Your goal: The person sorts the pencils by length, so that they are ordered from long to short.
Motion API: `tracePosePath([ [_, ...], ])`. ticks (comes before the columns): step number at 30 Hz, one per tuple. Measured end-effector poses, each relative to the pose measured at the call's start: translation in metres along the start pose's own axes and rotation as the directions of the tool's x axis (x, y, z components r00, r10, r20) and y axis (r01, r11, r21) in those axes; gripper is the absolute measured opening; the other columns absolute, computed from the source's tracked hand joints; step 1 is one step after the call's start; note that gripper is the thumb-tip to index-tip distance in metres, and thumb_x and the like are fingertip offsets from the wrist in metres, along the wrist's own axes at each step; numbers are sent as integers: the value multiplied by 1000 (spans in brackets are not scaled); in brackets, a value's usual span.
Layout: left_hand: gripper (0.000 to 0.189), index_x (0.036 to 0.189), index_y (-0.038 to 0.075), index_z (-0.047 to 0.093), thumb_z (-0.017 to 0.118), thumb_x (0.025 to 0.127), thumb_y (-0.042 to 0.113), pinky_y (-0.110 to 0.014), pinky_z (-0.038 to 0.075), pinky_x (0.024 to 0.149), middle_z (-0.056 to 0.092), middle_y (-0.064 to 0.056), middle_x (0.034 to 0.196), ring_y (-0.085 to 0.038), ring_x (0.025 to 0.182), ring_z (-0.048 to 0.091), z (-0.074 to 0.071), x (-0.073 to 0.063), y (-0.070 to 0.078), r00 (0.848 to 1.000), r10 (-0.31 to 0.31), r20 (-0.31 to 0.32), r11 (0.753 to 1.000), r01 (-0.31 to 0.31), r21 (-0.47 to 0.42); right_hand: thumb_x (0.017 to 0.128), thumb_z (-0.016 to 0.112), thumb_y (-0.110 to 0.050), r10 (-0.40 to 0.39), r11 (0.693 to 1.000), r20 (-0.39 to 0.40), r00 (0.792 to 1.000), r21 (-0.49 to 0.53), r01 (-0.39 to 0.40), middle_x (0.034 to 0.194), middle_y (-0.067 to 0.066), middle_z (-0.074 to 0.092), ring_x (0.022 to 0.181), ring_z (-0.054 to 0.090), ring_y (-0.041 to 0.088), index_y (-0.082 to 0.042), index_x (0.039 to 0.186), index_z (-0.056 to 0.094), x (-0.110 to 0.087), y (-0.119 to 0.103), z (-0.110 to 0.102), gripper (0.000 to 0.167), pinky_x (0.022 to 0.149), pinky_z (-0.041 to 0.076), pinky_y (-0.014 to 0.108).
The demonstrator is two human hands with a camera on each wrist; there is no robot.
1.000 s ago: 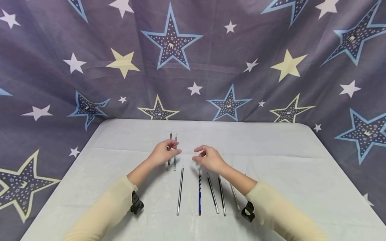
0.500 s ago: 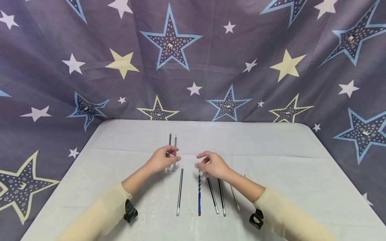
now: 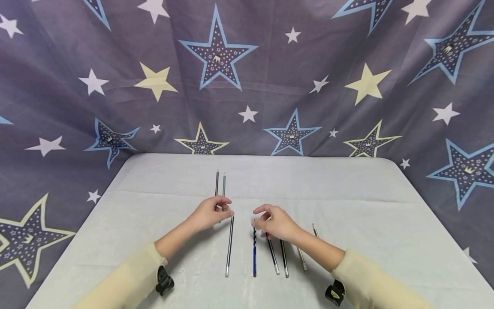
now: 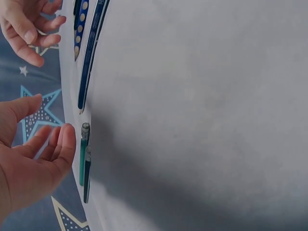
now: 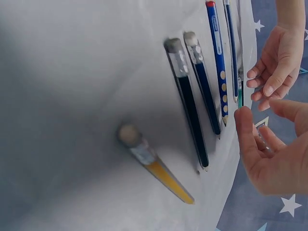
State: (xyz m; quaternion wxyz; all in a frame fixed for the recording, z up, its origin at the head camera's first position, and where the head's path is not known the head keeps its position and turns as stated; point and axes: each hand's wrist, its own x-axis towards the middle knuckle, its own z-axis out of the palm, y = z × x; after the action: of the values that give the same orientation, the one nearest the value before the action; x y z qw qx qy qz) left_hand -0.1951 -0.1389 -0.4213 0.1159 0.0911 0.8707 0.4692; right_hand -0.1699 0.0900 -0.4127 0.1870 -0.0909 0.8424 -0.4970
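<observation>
My left hand (image 3: pixel 208 214) hovers over the table with loosely bent fingers, holding nothing. In the head view its thumb overlaps the tip of a dark pencil (image 3: pixel 230 249). Behind its fingers lie a black pencil (image 3: pixel 217 182) and a green pencil (image 3: pixel 224 185), partly hidden. My right hand (image 3: pixel 281 224), likewise holding nothing, is above the tips of a blue pencil with a dotted grip (image 3: pixel 254 255) and two dark pencils, one nearer (image 3: pixel 272 257) and one further right (image 3: pixel 284 259). Under the right forearm lies a yellow pencil (image 5: pixel 168 180), its middle hidden in the head view.
A white cloth covers the table (image 3: pixel 347 180). A grey curtain with stars (image 3: pixel 247 64) hangs at its back and sides. Black devices sit on the left wrist (image 3: pixel 164 281) and the right wrist (image 3: pixel 335 293).
Both hands have drawn back toward the table's front edge, the right one also slightly rightward. More of the two far pencils' front parts shows above the left hand. The pencils have not moved.
</observation>
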Motion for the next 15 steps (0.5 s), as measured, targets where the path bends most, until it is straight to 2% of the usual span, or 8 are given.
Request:
tracePosePath([
  [6,36,112,-2,60,68,83,18,-23,49,61,63,-11,96,-14,78,57,4,-2,-4,1000,11,-2,1000,-11,24,86,67,-20,-5,1000,15,1000,-9,5,86,8,59,65,61,18,-3,119,57,-6,5,3,38,53,55,33],
  [13,36,107,-1,62,68,82,23,-26,51,65,64,-9,90,-14,78,59,5,-8,-1,997,74,-17,995,-72,67,85,67,-18,-2,1000,39,999,6,1,85,8,60,63,60,15,-2,119,57,-10,9,8,39,52,55,31],
  [15,35,107,-1,62,69,81,22,-25,51,66,64,-8,90,-15,79,59,7,-8,-1,998,58,-16,995,-56,83,85,67,-19,3,1000,41,999,4,-3,85,7,60,62,60,14,-2,119,57,-12,10,9,39,52,55,31],
])
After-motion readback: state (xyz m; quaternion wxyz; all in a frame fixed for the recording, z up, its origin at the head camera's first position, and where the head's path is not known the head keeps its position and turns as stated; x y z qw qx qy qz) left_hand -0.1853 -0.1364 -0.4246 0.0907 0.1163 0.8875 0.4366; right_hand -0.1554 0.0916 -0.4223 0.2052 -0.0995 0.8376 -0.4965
